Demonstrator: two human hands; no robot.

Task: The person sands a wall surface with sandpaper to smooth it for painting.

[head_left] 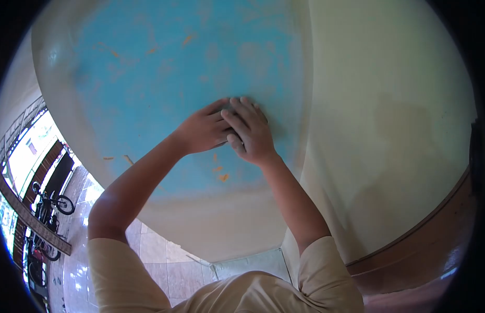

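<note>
Both hands are together on a blue-painted panel [154, 94] with a pale border, which fills the middle of the view. My left hand [203, 129] reaches in from the left, its fingers bent inward and partly covered by the other hand. Over those fingers lies my right hand [251, 128], its fingers stretched out and dusted whitish grey. A small dark grey patch shows between the hands; I cannot tell whether it is a held thing or shadow. Pale worn spots and several orange marks [223, 177] dot the blue paint around the hands.
A cream wall [378, 94] meets the panel on the right, with a brown band [414, 245] along its lower part. Floor tiles [151, 250] show below. At the far left, motorcycles [47, 208] stand beyond a curved rail [28, 221].
</note>
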